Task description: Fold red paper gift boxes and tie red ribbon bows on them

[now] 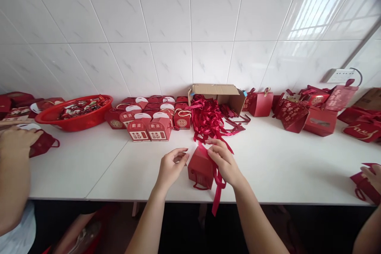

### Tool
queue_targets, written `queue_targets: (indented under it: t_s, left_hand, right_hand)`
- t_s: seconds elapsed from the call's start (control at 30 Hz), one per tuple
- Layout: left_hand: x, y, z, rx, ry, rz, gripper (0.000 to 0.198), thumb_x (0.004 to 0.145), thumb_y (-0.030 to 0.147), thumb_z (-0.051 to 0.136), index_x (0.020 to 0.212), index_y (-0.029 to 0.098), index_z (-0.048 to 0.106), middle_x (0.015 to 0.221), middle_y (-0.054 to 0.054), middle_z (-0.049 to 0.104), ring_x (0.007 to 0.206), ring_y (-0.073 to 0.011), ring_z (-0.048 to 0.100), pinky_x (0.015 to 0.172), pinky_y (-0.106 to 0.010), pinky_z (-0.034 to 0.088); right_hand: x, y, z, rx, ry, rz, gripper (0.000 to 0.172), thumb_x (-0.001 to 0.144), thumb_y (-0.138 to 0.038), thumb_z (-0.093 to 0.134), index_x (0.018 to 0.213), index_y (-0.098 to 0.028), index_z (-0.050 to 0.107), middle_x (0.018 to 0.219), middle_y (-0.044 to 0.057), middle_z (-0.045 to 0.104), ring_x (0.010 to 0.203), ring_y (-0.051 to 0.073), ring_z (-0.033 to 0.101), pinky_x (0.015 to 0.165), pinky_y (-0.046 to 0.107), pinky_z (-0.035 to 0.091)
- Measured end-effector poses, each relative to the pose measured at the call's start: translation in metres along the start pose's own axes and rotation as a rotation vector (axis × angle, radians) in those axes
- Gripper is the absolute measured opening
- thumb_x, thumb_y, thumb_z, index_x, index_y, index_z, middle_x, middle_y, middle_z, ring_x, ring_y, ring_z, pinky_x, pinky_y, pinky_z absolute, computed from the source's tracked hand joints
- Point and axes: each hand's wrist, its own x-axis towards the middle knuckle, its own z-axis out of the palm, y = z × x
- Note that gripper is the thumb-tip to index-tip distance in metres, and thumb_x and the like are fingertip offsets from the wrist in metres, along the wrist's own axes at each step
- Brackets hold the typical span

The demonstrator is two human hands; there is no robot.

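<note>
box (200,170) lies at three o'clock from left hand (171,166), fingers parted; right hand (224,162), nearer, touches its ribbon (218,194), pinch unclear

our right hand (225,163) on the ribbon (219,190) at a red box (200,168), our left hand (172,165) half curled just beside it, big messy ribbon pile (207,118) spilling from a carton (214,88) behind, tub (74,123) off left
</note>
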Motion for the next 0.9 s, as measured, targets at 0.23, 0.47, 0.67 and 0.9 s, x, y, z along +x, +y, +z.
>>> queue_targets:
  t_s: [0.23, 0.47, 0.67, 0.9]
  left_hand:
    - [-0.003, 0.004, 0.002, -0.079, -0.029, -0.031, 0.042, 0.078, 0.043, 0.064, 0.106, 0.012, 0.063, 0.092, -0.012, 0.073, 0.086, -0.0243, 0.069, 0.071, -0.033, 0.058]
    - [-0.005, 0.005, 0.003, -0.094, -0.038, -0.043, 0.042, 0.078, 0.043, 0.065, 0.106, 0.012, 0.062, 0.092, -0.011, 0.072, 0.085, -0.0231, 0.068, 0.072, -0.033, 0.056]
    - [-0.009, 0.007, 0.002, -0.085, -0.031, -0.052, 0.041, 0.076, 0.041, 0.067, 0.107, 0.014, 0.061, 0.084, -0.007, 0.072, 0.076, -0.0195, 0.067, 0.071, -0.031, 0.055]
    - [-0.011, 0.011, 0.001, -0.072, -0.034, -0.056, 0.041, 0.077, 0.042, 0.066, 0.106, 0.016, 0.060, 0.082, -0.006, 0.071, 0.078, -0.0197, 0.068, 0.071, -0.030, 0.054]
  right_hand:
    - [0.008, 0.007, 0.015, -0.232, -0.126, 0.163, 0.030, 0.087, -0.024, 0.046, 0.060, -0.017, 0.056, 0.134, 0.011, 0.049, 0.133, 0.029, 0.032, 0.105, 0.051, 0.020]
    - [0.013, 0.004, 0.017, -0.295, -0.142, 0.191, 0.030, 0.088, -0.024, 0.045, 0.062, -0.017, 0.056, 0.134, 0.013, 0.050, 0.133, 0.029, 0.033, 0.103, 0.051, 0.021]
    - [0.015, 0.000, 0.016, -0.285, -0.145, 0.200, 0.030, 0.090, -0.027, 0.044, 0.065, -0.017, 0.057, 0.136, 0.011, 0.048, 0.135, 0.029, 0.030, 0.103, 0.052, 0.020]
    - [0.012, -0.005, 0.011, -0.233, -0.154, 0.205, 0.028, 0.088, -0.028, 0.045, 0.064, -0.018, 0.055, 0.136, 0.011, 0.048, 0.135, 0.027, 0.032, 0.105, 0.049, 0.022]
